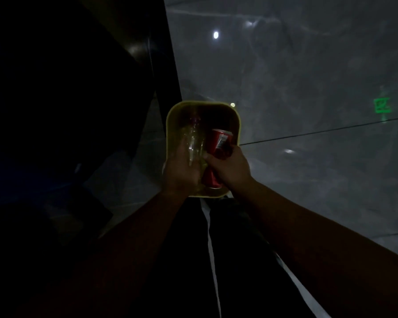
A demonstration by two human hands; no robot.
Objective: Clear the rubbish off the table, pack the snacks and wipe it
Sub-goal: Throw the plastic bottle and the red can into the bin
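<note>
A yellow-rimmed bin (238, 120) stands on the floor just ahead of me in dim light. My left hand (182, 173) grips a clear plastic bottle (194, 138), tilted neck-first over the bin's opening. Beside it, my right hand (230, 167) holds red drink cans (220, 140) above the bin's near right side; one red can shows beyond my fingers and red shows again below my palm. What lies at the bottom of the bin is too dark to make out.
Glossy grey tiled floor (308, 88) spreads to the right, with light reflections and a green sign's reflection (382, 106). Dark furniture (78, 88) fills the left side. My dark trousers with a white stripe (210, 249) are below the bin.
</note>
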